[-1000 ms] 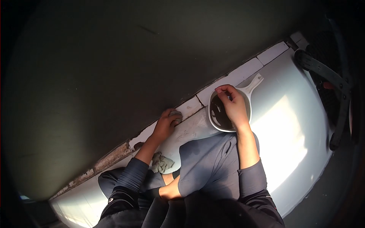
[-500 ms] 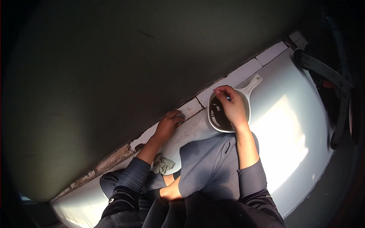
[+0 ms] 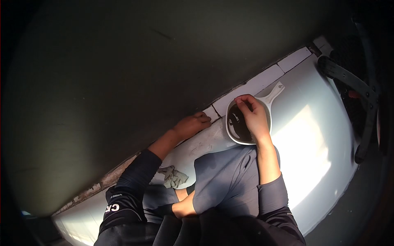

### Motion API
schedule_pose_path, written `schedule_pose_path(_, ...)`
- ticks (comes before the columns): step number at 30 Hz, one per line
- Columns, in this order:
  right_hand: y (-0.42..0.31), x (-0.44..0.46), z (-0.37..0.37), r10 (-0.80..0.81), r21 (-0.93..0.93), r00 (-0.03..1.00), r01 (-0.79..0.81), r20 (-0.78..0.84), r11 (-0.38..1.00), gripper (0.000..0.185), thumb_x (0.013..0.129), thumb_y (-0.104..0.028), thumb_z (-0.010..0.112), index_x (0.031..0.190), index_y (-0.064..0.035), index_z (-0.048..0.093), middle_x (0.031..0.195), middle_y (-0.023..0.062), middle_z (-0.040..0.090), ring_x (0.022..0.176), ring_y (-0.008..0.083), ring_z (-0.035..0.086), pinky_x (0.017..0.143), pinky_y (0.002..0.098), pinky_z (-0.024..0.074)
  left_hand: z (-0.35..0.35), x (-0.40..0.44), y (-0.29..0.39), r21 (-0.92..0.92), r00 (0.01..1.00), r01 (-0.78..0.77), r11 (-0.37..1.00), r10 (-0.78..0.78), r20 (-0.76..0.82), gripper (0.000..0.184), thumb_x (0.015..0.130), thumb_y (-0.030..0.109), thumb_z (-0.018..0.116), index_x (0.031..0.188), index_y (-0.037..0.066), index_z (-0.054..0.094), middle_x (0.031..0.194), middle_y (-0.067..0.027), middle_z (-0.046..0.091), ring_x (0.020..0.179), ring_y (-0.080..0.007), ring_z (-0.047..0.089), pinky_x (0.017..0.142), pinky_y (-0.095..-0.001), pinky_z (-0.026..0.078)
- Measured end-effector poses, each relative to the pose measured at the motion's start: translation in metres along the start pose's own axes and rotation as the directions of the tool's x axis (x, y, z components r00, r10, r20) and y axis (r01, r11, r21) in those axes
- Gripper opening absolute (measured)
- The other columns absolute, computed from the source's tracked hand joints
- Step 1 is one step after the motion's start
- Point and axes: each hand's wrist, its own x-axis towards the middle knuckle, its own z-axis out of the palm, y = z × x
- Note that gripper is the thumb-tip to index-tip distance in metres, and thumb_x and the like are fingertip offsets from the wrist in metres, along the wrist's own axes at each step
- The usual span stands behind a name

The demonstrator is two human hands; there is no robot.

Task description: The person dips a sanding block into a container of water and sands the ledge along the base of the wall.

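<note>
My left hand (image 3: pixel 193 125) presses on the white tile skirting (image 3: pixel 255 84) at the foot of the wall, its fingers curled. What lies under them is hidden; a small greyish piece showed there earlier. My right hand (image 3: pixel 253 116) hangs over a white plastic dipper (image 3: pixel 269 119) with a stubby handle, which holds dark liquid (image 3: pixel 239 128). Its thumb and fingers are pinched together near the dipper's far rim, and I cannot make out anything between them. A crumpled grey-green cloth (image 3: pixel 175 178) lies by my crossed legs (image 3: pixel 227 172).
The dark wall (image 3: pixel 123 82) rises right behind the tiles. Bright sunlight falls on the pale, smooth floor (image 3: pixel 303 143) to the right. A dark metal frame (image 3: pixel 349 76) stands at the right edge. Toward the lower left the skirting is bare and rough (image 3: pixel 113 176).
My left hand has slid up and right along the tiles, and the grey piece under it no longer shows. My right hand stays over the dipper with barely any change.
</note>
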Motion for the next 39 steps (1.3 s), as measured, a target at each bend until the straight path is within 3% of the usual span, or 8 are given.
schedule_pose_path(6, -0.003, 0.000, 0.002, -0.042, -0.012, 0.999, 0.042, 0.004, 0.999, 0.016, 0.086, -0.015, 0.059, 0.096, -0.0031, 0.064, 0.077, 0.0008, 0.060, 0.073, 0.0075, 0.052, 0.069, 0.0224, 0.0417, 0.001, -0.026, 0.004, 0.075, 0.997, 0.056, 0.996, -0.060, 0.049, 0.028, 0.079, 0.009, 0.051, 0.105, 0.010, 0.061, 0.120, -0.0017, 0.055, 0.117, -0.0227, 0.048, 0.087, -0.0326, 0.051)
schedule_pose_path(13, -0.001, 0.001, 0.001, 0.027, -0.016, 1.000, -0.027, 0.011, 1.000, 0.015, 0.086, -0.015, 0.059, 0.094, -0.0038, 0.064, 0.075, 0.0012, 0.060, 0.072, 0.0078, 0.053, 0.067, 0.0226, 0.0416, 0.008, 0.035, 0.001, 0.162, 1.000, -0.011, 0.987, 0.014, -0.019, 0.027, 0.079, 0.010, 0.051, 0.104, 0.011, 0.061, 0.120, -0.0014, 0.055, 0.117, -0.0233, 0.048, 0.083, -0.0322, 0.053)
schedule_pose_path(21, -0.004, 0.001, 0.001, -0.014, -0.023, 1.000, 0.014, 0.008, 1.000, 0.016, 0.086, -0.015, 0.059, 0.096, -0.0038, 0.064, 0.077, 0.0016, 0.060, 0.073, 0.0078, 0.053, 0.069, 0.0226, 0.0419, 0.003, -0.023, 0.000, 0.174, 0.999, -0.054, 0.983, 0.052, 0.017, 0.027, 0.078, 0.009, 0.052, 0.104, 0.011, 0.060, 0.120, -0.0001, 0.054, 0.116, -0.0234, 0.048, 0.078, -0.0314, 0.056)
schedule_pose_path(25, -0.010, 0.001, 0.007, -0.022, 0.058, 0.999, 0.020, 0.036, 0.998, 0.016, 0.087, -0.016, 0.059, 0.096, -0.0031, 0.063, 0.079, 0.0011, 0.061, 0.075, 0.0070, 0.053, 0.070, 0.0218, 0.0419, 0.007, 0.014, 0.003, 0.206, 0.999, -0.038, 0.978, 0.032, 0.035, 0.027, 0.078, 0.010, 0.052, 0.104, 0.011, 0.060, 0.120, 0.0002, 0.054, 0.116, -0.0238, 0.048, 0.079, -0.0315, 0.055)
schedule_pose_path(29, -0.003, 0.002, 0.003, -0.017, -0.008, 0.999, 0.017, 0.041, 1.000, 0.016, 0.088, -0.016, 0.059, 0.096, -0.0031, 0.063, 0.079, 0.0005, 0.061, 0.075, 0.0067, 0.053, 0.069, 0.0212, 0.0418, 0.008, 0.045, 0.003, 0.203, 0.999, -0.020, 0.979, 0.013, 0.037, 0.026, 0.078, 0.010, 0.053, 0.103, 0.011, 0.060, 0.119, 0.0003, 0.054, 0.116, -0.0243, 0.048, 0.079, -0.0310, 0.055)
schedule_pose_path(32, -0.007, 0.002, 0.001, 0.030, 0.013, 1.000, -0.030, 0.010, 0.999, 0.016, 0.088, -0.016, 0.058, 0.096, -0.0032, 0.063, 0.078, 0.0001, 0.061, 0.073, 0.0068, 0.053, 0.068, 0.0211, 0.0416, 0.011, 0.025, 0.001, 0.225, 0.998, -0.054, 0.973, 0.063, -0.030, 0.026, 0.078, 0.010, 0.053, 0.103, 0.011, 0.060, 0.119, 0.0010, 0.054, 0.115, -0.0239, 0.048, 0.078, -0.0306, 0.056)
schedule_pose_path(39, -0.008, 0.000, 0.002, 0.030, 0.022, 1.000, -0.030, 0.007, 0.999, 0.016, 0.088, -0.016, 0.058, 0.095, -0.0030, 0.063, 0.077, 0.0000, 0.060, 0.072, 0.0067, 0.052, 0.068, 0.0214, 0.0414, 0.004, -0.022, 0.003, 0.237, 0.997, -0.071, 0.969, 0.068, 0.022, 0.025, 0.077, 0.008, 0.052, 0.101, 0.011, 0.060, 0.118, -0.0003, 0.054, 0.115, -0.0247, 0.048, 0.076, -0.0305, 0.056)
